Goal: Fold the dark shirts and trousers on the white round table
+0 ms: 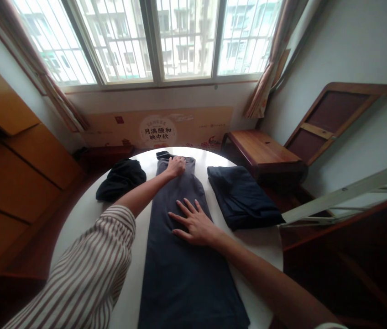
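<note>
A pair of dark grey-blue trousers (186,269) lies lengthwise, folded into a long strip, on the round white table (77,233). At its narrow far end my left hand (177,165) has its fingers curled down on the cloth, closed on it. My right hand (195,224) rests flat on the middle of the trousers, fingers spread and holding nothing. Just beyond the left hand, a small black piece with a pale line (162,155) shows at the table's far edge. The near end of the trousers runs out of view at the bottom.
Left of the trousers sits a bunched black cloth (121,179); on the right lies a folded dark navy garment (243,196). A low wooden table (262,148) stands behind, below the barred windows. Orange-brown cabinets (18,160) line the left side.
</note>
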Available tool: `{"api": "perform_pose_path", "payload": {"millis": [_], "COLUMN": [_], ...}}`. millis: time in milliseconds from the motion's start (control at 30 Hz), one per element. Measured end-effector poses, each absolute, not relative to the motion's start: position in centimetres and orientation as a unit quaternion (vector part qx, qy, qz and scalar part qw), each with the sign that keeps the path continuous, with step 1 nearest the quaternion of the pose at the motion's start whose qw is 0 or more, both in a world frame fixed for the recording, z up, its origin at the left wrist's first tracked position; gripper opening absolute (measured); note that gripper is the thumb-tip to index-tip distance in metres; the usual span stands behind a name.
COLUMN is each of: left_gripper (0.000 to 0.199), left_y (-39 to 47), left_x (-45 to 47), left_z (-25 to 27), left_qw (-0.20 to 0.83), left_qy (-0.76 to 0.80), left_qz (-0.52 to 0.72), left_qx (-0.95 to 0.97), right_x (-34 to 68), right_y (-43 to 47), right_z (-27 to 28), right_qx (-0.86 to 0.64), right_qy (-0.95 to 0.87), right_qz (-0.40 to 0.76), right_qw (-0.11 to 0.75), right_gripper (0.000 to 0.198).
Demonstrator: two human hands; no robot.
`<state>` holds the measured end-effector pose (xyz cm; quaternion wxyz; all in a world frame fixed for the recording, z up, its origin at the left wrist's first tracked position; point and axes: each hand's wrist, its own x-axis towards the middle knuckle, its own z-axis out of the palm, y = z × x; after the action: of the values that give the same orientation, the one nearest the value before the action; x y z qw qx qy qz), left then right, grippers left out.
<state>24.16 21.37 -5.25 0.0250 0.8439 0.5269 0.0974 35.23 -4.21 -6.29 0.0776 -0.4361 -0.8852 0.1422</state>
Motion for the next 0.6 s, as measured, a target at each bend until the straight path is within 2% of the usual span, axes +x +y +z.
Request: {"api": "perform_pose_path", "payload": {"millis": [167, 367, 500, 600], "left_gripper": [0.061, 0.060, 0.054, 0.050], "left_y": [22.8, 24.7, 23.7, 21.5], "left_x": [20.7, 21.0, 21.3, 20.5], "left_z": [-6.3, -6.6, -5.7, -4.8], "left_qw": [0.047, 0.070, 0.051, 0.007], "left_qy": [0.546, 0.552, 0.549, 0.549], "left_qz": [0.029, 0.012, 0.051, 0.140], "left_qx": [0.836, 0.831, 0.832, 0.824], "right_x": [35.1, 35.6, 36.3, 36.8], "right_y": [-4.7, -9.2, -14.1, -17.7], "right_z": [-6.1, -5.3, -4.6, -4.5], "right_qx": [-0.428, -0.393, -0.378, -0.378], "right_qy": [-0.889, -0.896, -0.894, -0.890], "right_qz": [0.141, 0.190, 0.229, 0.244], "right_qw": [0.083, 0.079, 0.079, 0.073], "right_gripper": [0.063, 0.069, 0.073, 0.077]}}
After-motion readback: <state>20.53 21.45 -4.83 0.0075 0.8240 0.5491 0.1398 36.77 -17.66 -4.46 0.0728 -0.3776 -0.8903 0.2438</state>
